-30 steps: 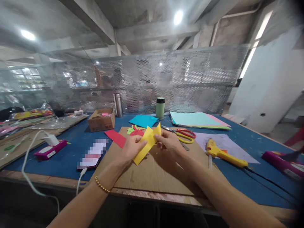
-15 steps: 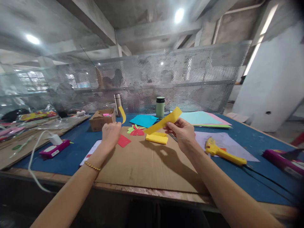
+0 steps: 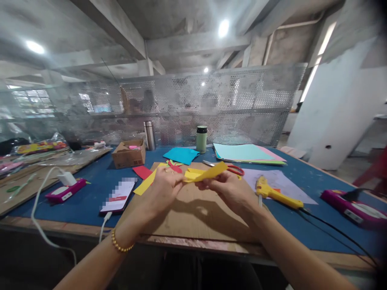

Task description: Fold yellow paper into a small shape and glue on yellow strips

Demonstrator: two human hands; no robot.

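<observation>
Over the brown cardboard sheet (image 3: 187, 217), both my hands pinch one yellow paper strip (image 3: 213, 171). My left hand (image 3: 165, 189), with a gold bead bracelet on its wrist, closes on the strip's left end. Fingers of my right hand (image 3: 232, 191) grip it farther right, and its free end tilts upward. Another yellow strip (image 3: 145, 183) lies beside my left hand, partly hidden by it. Beyond my hands are a red paper piece (image 3: 142, 172) and red and green cut-outs (image 3: 174, 166). Red-handled scissors (image 3: 236, 169) lie behind my right hand.
A yellow glue gun (image 3: 278, 195) rests on lilac paper (image 3: 282, 177) at right, its cord trailing. A phone (image 3: 119, 197) charges at left. Farther back stand a cardboard box (image 3: 128, 156), a steel flask (image 3: 149, 137), a green cup (image 3: 201, 141) and coloured sheets (image 3: 244, 152).
My hands have come together over the cardboard, and my left hand has moved right onto the strip. The yellow strip my left hand held upright now lies at the left.
</observation>
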